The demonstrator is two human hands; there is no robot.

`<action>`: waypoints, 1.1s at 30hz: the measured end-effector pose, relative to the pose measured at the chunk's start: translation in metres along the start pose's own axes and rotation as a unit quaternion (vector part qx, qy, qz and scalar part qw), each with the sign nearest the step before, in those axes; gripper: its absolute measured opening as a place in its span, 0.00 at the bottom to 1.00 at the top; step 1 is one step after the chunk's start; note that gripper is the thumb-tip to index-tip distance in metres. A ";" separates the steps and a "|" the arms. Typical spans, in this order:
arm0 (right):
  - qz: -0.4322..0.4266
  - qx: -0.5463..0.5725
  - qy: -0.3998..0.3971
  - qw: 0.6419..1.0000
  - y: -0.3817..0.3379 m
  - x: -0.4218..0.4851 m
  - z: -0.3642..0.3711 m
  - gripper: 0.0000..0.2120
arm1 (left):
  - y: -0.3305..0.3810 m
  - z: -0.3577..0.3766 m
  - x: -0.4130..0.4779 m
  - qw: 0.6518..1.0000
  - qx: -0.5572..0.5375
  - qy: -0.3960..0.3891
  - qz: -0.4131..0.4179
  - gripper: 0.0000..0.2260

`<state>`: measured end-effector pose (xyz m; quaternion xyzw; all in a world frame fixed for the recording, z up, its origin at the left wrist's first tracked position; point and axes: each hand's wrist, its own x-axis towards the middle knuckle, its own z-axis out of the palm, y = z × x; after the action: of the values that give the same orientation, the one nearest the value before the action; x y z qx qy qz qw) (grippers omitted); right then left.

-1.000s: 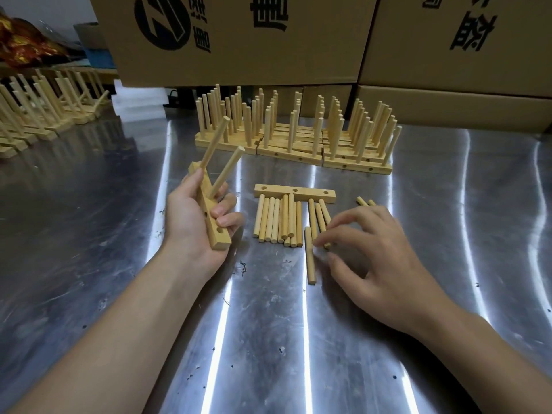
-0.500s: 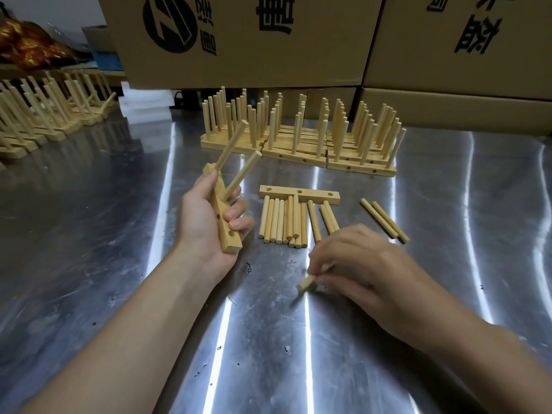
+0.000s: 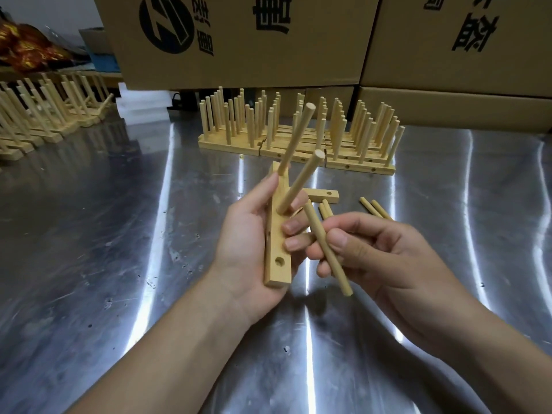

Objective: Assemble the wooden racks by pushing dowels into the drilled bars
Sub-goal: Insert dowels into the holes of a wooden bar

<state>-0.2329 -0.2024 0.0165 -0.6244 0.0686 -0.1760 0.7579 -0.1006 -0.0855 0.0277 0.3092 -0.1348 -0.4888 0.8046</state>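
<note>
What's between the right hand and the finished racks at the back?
Head view: a spare drilled bar lying flat and a few loose dowels, just beyond the right hand; then bare table up to the finished racks.

Overhead light strikes the steel tabletop (image 3: 89, 249), which throws it back as long white streaks of glare running from the far edge to the near edge; its left side is dull grey. The left hand (image 3: 248, 243), right hand (image 3: 388, 258), drilled bar (image 3: 276, 264) and dowel (image 3: 339, 273) are evenly lit and sharp. Toward the far left corner the racks (image 3: 44, 115) look soft, and the cardboard boxes (image 3: 239, 40) bow with wide-angle distortion.
</note>
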 end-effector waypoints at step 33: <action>0.174 -0.130 -0.074 0.973 -0.003 -0.012 0.022 0.16 | -0.012 0.004 -0.006 0.902 0.374 -0.016 0.214 0.14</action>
<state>-0.2372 -0.1790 0.0227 -0.7072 0.1418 0.0156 0.6925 -0.1140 -0.0856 0.0233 0.5435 -0.3835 -0.2233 0.7126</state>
